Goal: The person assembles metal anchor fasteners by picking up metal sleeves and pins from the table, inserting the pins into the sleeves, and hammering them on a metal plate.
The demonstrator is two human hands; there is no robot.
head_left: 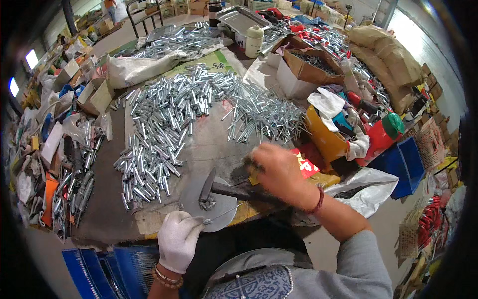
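- The left hand [178,238], in a white glove, rose from the lower edge at 6 o'clock; its fingers were pinched on a thin metal pin [221,214] that lay across the near rim of a round grey metal plate [193,198].
- The right hand [279,172], bare and blurred, reached from the forearm at 4 o'clock toward the centre; its fingers were curled down around the end of the dark hammer handle, though the blur left the grip itself unclear.
- The hammer [224,189] lay with its head resting on the plate, just above the pin, and its handle ran toward 3 o'clock under the right hand.
- A beaded bracelet sat on the left wrist and a red cord on the right.
- The worktable [104,209] was dark and worn; a broad heap of short silver metal tubes [164,129] spread from centre toward 11 o'clock, and a heap of thin pins [264,114] lay at 1 o'clock.
- Cardboard boxes [308,70], a white bottle [254,41] and a metal tray [239,20] stood toward 12 o'clock.
- A red canister [381,137] with a green cap and a blue crate [403,164] stood at 3 o'clock; loose tools and parts cluttered 9 o'clock.
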